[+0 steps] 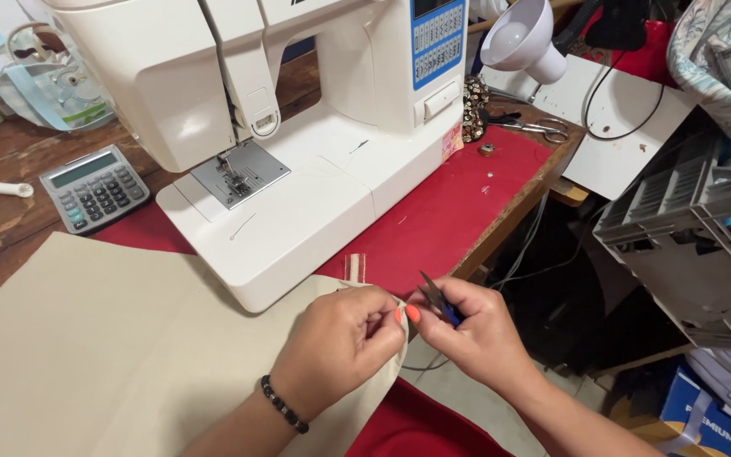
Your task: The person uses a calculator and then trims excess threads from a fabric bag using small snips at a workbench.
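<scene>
A large beige cloth (103, 347) lies over the red table cover in front of a white sewing machine (298, 127). My left hand (340, 343), with a dark bead bracelet on the wrist, pinches the cloth's right edge next to a short beige strap (354, 267). My right hand (475, 330) holds small thread snips (437, 300) with dark blades and a blue handle, their tips right beside my left fingertips at the cloth's edge.
A grey calculator (95, 186) sits left of the machine on the wooden table. Scissors (535, 127) and a white lamp (522, 38) are at the back right. A grey plastic crate (687, 228) stands right of the table, above a gap with cables.
</scene>
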